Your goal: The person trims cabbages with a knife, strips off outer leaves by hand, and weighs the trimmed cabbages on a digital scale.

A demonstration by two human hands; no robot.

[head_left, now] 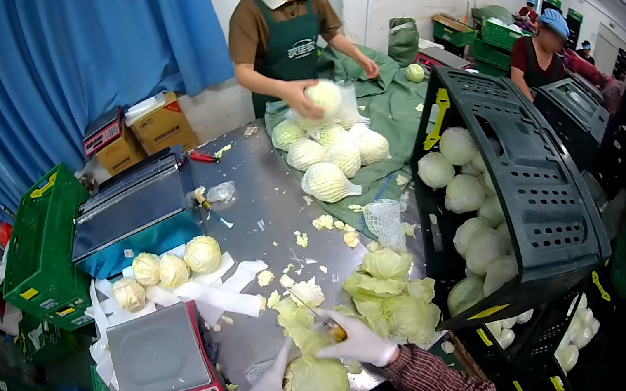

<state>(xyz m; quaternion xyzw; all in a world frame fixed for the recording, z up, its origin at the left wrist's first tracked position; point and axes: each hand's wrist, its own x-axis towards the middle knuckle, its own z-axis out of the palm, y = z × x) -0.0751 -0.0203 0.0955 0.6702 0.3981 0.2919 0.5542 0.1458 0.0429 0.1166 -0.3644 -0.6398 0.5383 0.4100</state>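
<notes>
My left hand (274, 385), in a white glove, is closed against the side of a pale green cabbage (318, 383) at the near edge of the table. My right hand (363, 343), also gloved, grips a knife by its yellowish handle (338, 332). Its thin blade points up and away to the left, above a loose outer leaf. Just beyond my right hand lies a heap of peeled cabbage leaves (390, 299). Small leaf scraps (301, 239) are scattered over the metal table (247, 199).
A red-rimmed scale (158, 352) stands at left, with several trimmed cabbages (202, 254) behind it. A tipped dark crate (537, 181) of cabbages is at right. Across the table, a person in a green apron (295, 44) handles a cabbage above several net-wrapped cabbages (343, 157).
</notes>
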